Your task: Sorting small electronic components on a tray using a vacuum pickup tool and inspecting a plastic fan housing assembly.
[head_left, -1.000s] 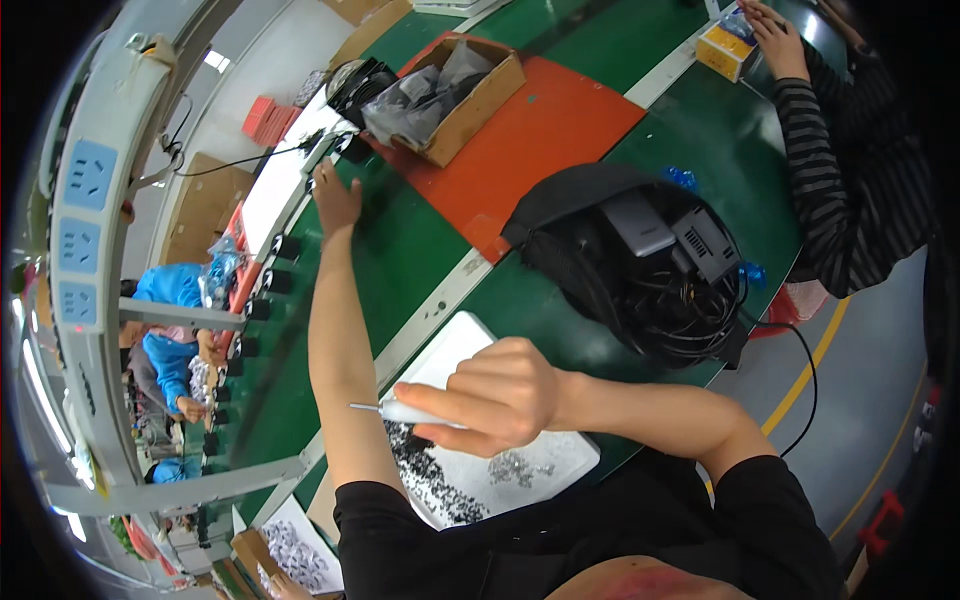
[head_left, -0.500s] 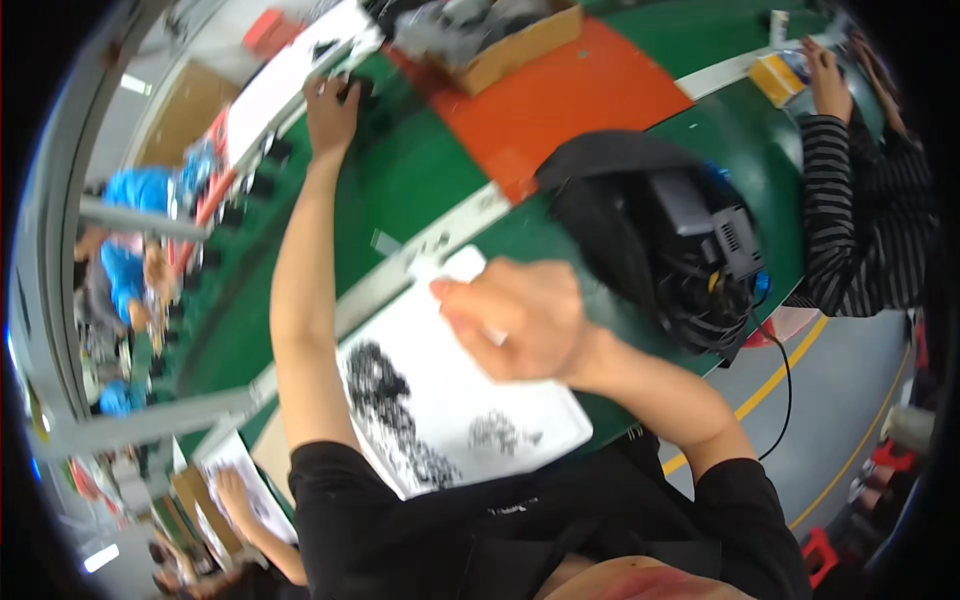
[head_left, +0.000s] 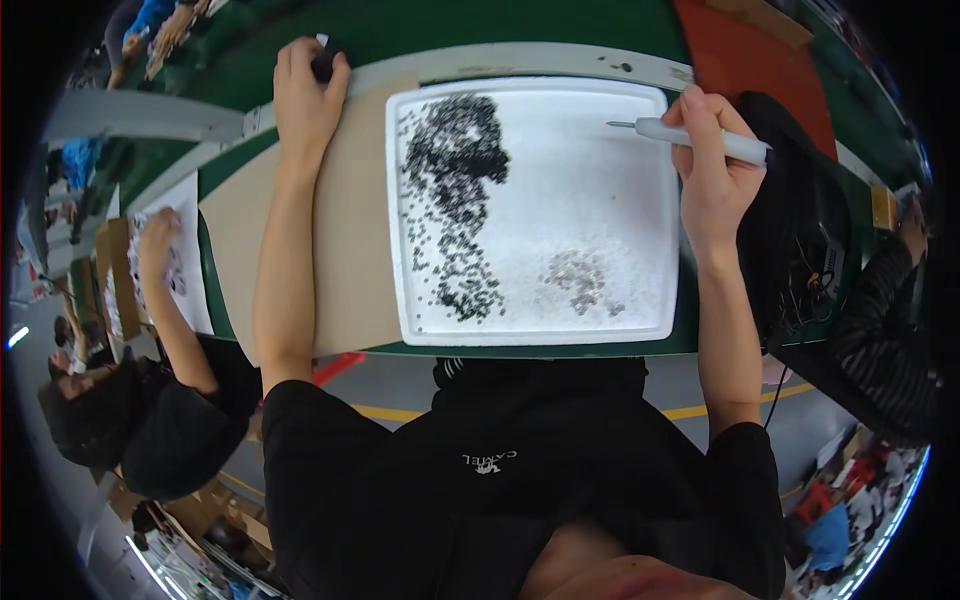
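Observation:
My left hand point(head_left: 308, 95) is closed around a small black part point(head_left: 323, 62) with a pale tip, above the belt's edge at the upper left. Its exact kind is partly hidden by my fingers. In my right hand point(head_left: 716, 180) is a white pen-shaped tool point(head_left: 712, 138) with a thin metal point, aimed left over the tray's upper right corner. Between my arms lies a shallow white tray point(head_left: 560, 338). Many tiny black ring-like pieces point(head_left: 455, 165) cover its left side, and a smaller cluster of greyish pieces point(head_left: 578, 280) sits at the lower right.
Brown cardboard point(head_left: 355, 240) lies left of the tray. A black bag point(head_left: 790, 240) with cables is to the right, before an orange sheet point(head_left: 760, 60). The green belt point(head_left: 480, 25) runs beyond a pale rail. Co-workers sit on both sides.
My view has turned down onto the tray. My left hand has come back from far over the belt with the black part. My right hand has moved from above the tray to its right edge.

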The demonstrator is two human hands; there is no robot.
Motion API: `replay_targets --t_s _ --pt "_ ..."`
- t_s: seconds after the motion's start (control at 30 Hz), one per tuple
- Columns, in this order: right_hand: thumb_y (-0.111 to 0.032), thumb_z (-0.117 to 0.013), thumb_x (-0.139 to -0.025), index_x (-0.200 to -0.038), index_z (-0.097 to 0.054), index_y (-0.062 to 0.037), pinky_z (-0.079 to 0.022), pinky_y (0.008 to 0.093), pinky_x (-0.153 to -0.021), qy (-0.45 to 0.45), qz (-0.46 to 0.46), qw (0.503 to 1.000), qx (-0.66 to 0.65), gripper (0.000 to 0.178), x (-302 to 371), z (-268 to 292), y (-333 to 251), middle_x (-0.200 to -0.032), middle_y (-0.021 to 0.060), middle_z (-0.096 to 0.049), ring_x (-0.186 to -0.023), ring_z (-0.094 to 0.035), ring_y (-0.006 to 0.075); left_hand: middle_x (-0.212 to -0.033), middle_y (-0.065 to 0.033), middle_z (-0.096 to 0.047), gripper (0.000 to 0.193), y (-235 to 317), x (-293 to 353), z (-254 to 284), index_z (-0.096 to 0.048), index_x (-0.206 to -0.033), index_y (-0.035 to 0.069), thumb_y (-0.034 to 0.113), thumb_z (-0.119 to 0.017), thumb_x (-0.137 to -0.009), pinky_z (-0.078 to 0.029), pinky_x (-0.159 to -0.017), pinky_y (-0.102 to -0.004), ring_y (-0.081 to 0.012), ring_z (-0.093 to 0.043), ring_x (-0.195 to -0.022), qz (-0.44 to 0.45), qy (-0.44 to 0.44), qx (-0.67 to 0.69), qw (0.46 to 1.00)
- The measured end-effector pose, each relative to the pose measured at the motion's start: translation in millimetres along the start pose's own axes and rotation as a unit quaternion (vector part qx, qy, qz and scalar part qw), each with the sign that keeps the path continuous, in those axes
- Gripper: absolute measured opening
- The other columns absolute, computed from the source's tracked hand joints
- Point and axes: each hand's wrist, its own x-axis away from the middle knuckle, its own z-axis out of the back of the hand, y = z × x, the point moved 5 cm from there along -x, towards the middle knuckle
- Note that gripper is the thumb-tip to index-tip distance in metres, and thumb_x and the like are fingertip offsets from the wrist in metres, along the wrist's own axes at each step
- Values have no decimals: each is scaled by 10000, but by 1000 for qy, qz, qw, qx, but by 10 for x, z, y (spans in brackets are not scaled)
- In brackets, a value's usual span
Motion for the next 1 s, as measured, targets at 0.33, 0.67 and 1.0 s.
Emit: replay_targets --t_s 0.33,0.67,1.0 --pt "-68 -595 -840 -584 -472 -51 -323 256 -474 -303 10 952 42 284 305 -429 104 -528 17 -508 -474 -459 102 -1112 -188 -547 363 249 97 143 -551 -1143 -11 43 -680 -808 -472 -900 -379 -380 -574 -1038 -6 -20 96 995" --pt "-8 -594 -825 -545 -373 -38 -327 266 -463 -359 39 925 122 358 356 -484 103 -500 38 -486 -435 -446 115 -1131 -180 -532 385 261 99 98 -551 -1162 -8 40 -683 -803 -468 -907 -368 -368 -569 -1052 -43 -36 96 994" --pt "-11 -599 -875 -578 -440 -17 -332 255 -473 -318 89 933 140 337 331 -423 110 -555 39 -530 -480 -473 98 -1135 -179 -525 385 333 102 88 -548 -1170 -5 41 -680 -811 -466 -905 -359 -361 -567 -1054 -62 -38 106 992"
